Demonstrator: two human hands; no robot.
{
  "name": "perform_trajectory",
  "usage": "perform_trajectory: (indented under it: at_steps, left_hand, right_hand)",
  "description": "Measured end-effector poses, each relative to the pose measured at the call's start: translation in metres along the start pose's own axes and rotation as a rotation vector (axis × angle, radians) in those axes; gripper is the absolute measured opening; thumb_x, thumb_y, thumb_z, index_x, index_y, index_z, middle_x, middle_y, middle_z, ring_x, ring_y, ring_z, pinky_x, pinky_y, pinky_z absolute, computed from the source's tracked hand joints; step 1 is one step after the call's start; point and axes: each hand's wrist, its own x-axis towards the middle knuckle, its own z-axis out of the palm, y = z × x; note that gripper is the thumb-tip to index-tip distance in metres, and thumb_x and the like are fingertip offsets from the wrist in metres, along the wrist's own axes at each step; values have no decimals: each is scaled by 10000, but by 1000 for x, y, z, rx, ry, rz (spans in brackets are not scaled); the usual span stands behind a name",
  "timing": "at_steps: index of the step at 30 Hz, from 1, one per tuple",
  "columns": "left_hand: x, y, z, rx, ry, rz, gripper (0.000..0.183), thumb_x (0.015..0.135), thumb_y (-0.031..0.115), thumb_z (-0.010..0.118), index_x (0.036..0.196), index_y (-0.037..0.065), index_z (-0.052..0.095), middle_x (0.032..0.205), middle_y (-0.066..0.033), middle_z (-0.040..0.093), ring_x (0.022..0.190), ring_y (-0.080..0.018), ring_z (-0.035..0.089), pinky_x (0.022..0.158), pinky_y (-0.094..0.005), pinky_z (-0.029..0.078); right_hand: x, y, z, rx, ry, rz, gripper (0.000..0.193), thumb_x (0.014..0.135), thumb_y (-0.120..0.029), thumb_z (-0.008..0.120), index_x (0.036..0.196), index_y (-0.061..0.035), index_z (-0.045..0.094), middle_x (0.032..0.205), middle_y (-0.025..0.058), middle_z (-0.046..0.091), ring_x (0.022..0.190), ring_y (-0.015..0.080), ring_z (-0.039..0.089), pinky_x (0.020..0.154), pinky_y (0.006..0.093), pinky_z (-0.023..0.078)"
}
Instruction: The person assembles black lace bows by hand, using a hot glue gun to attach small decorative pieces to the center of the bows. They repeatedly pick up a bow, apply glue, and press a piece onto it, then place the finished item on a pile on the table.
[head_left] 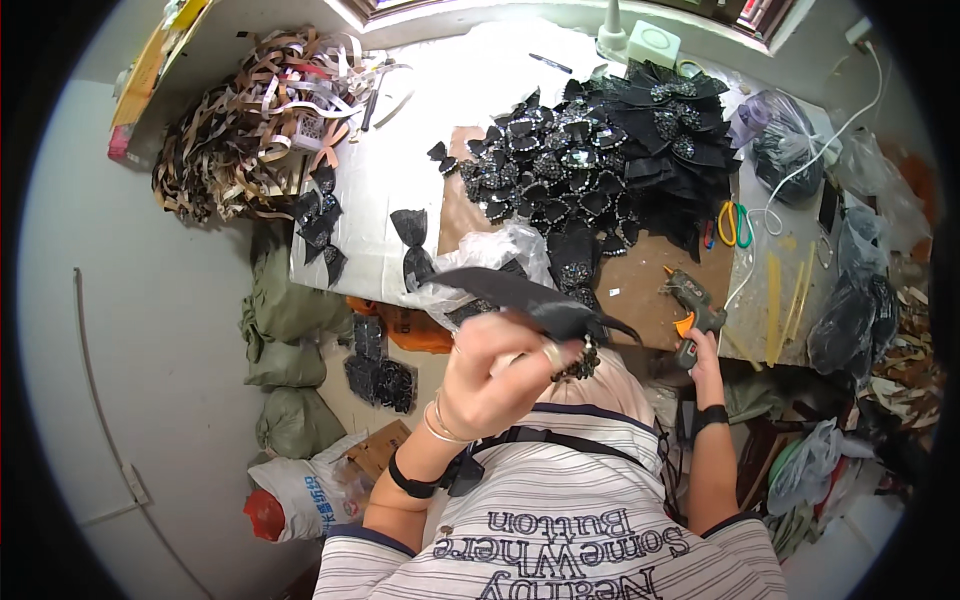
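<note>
Raised in front of my chest, my left hand (pixel 505 375) is closed on a black fabric bow (pixel 530 300) with dark beading at its lower end. My fingers hide part of it. Over at the table's front edge on the right, my right hand (pixel 704 362) grips the handle of a glue gun (pixel 690 300) with an orange trigger. Its nozzle points away from me, above the brown board (pixel 640 280). Beyond the held bow lie a crumpled clear plastic bag (pixel 500 245) and a loose black bow (pixel 410 240).
A heap of beaded black bows (pixel 560 160) covers the table's middle. Strips of ribbon (pixel 270 110) pile up at the far left. Scissors (pixel 735 225) with green and yellow handles lie near glue sticks (pixel 775 300). A white cable (pixel 775 200) crosses the right side. Sacks (pixel 290 320) stand below.
</note>
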Motion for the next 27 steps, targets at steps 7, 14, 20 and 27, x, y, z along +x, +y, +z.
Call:
perform_trajectory:
  at_steps: [7, 14, 20, 27]
  left_hand:
    - [-14, -23, 19, -898, 399, -863, 481, 794, -19, 701, 1227, 37, 499, 1133, -64, 511, 1085, -121, 505, 964, -312, 454]
    - [-6, -33, 35, -1143, 562, -1050, 284, 937, 185, 569, 1162, 27, 495, 1141, -71, 573, 1080, -157, 566, 994, -382, 469]
    - [-2, -19, 44, -1222, 611, -1064, 296, 924, 197, 588, 1169, 75, 478, 1143, -42, 558, 1073, -140, 561, 967, -347, 475]
    - [-6, -11, 46, -1246, 605, -1049, 336, 924, 197, 588, 1215, 79, 470, 1149, -46, 566, 1069, -136, 563, 911, -307, 474]
  right_hand:
    - [-159, -111, 47, 486, -447, -271, 541, 709, -10, 642, 1211, -38, 446, 1174, 195, 527, 738, 229, 588, 708, 323, 493]
    - [-250, -160, 49, 367, -943, -384, 522, 696, -141, 717, 1171, -33, 529, 1164, 185, 568, 960, 313, 599, 847, 404, 478]
    - [-289, -185, 111, -619, -676, -752, 392, 714, -9, 701, 1092, 4, 597, 989, 110, 668, 939, 193, 646, 831, 327, 501]
    - [-290, -182, 130, -379, -700, -655, 315, 764, 13, 669, 1074, 8, 612, 965, 101, 678, 859, 148, 661, 764, 279, 516]
